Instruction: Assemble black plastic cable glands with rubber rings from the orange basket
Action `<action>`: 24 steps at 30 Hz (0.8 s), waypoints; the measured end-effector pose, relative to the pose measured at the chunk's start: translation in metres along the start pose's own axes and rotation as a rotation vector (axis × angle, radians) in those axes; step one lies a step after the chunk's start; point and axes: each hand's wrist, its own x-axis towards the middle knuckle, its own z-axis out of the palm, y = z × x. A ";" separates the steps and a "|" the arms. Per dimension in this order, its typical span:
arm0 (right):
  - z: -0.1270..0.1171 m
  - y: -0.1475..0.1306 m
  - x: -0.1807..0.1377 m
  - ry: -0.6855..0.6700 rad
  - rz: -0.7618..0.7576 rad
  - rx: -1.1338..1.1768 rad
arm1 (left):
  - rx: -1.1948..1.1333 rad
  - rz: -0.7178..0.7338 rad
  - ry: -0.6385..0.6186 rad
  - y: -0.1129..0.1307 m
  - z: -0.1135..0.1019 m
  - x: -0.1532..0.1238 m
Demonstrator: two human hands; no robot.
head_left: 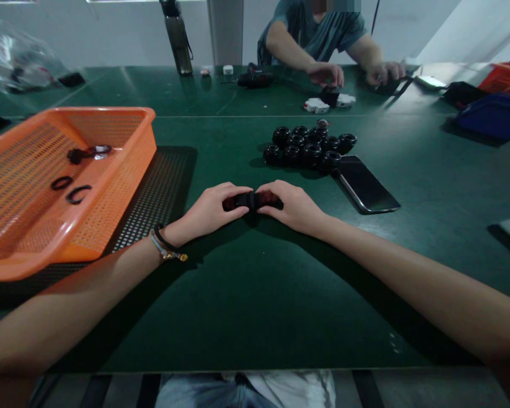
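Green tabletop [255,317] (pale wall [110,37] beyond); left hand [210,211], right hand [297,208] tight around black part [250,200].

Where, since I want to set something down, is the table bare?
Bare green tabletop runs from the left hand and right hand to the near edge. Another patch lies between the smartphone and blue bin. Crowded: left, where the orange basket stands, and beyond the right hand, where black cylindrical parts cluster.

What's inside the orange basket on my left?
Inside the orange basket are two black ring-like pieces and, farther back, a dark piece beside something shiny I can't identify. The right rim hides part of its floor; anything there can't be seen.
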 end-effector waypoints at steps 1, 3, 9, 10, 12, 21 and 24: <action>0.000 0.000 0.000 0.003 -0.003 0.002 | 0.000 0.001 0.001 0.000 0.000 0.000; 0.000 0.000 0.000 0.009 -0.007 0.008 | -0.006 0.001 -0.001 0.000 0.000 0.000; 0.000 0.000 -0.001 0.006 -0.006 0.015 | -0.011 0.001 0.001 0.001 0.000 0.001; 0.000 0.000 -0.001 0.006 -0.007 0.016 | -0.010 0.001 0.001 0.001 0.000 0.001; 0.000 0.001 0.000 0.009 -0.010 0.018 | -0.010 0.000 0.004 0.001 0.000 0.001; 0.000 0.000 -0.001 0.018 -0.022 0.014 | -0.006 -0.012 -0.007 0.002 -0.002 0.000; -0.001 0.000 -0.001 0.010 -0.017 0.008 | -0.003 -0.007 -0.004 0.002 -0.002 0.000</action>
